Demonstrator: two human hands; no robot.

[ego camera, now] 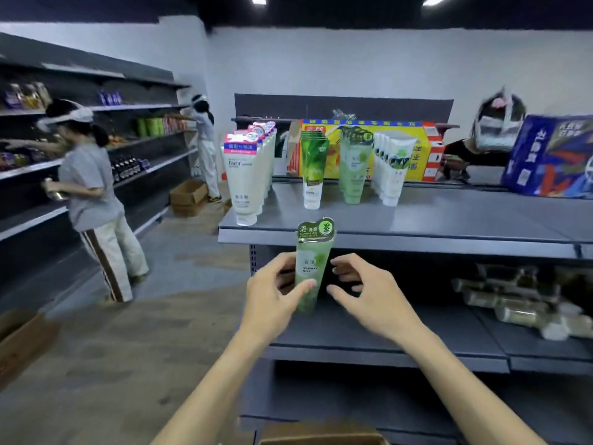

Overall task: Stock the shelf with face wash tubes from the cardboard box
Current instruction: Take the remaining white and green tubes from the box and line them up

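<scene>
Green seaweed face wash tube point(309, 268) upright, cap down, in front of the gondola's middle shelf point(385, 329), flat crimped top reaching up across the edge of the top shelf point(417, 220). Left hand point(272, 300) clamped on it: thumb across the lower front, fingers curled round the left side and back. Right hand point(365, 293) just beside the tube on its right, fingers spread and loosely curved, holding nothing; contact with the tube not clear. On the top shelf, four rows of standing tubes: white Facial tubes point(247, 178) at left, then green-and-white tubes point(313, 175), pale green tubes matching the held one point(353, 168), white tubes with a leaf print point(393, 168). Cardboard box point(321, 438) at the bottom edge, below the arms. Blurred packets point(513, 300) on the middle shelf, far right.
</scene>
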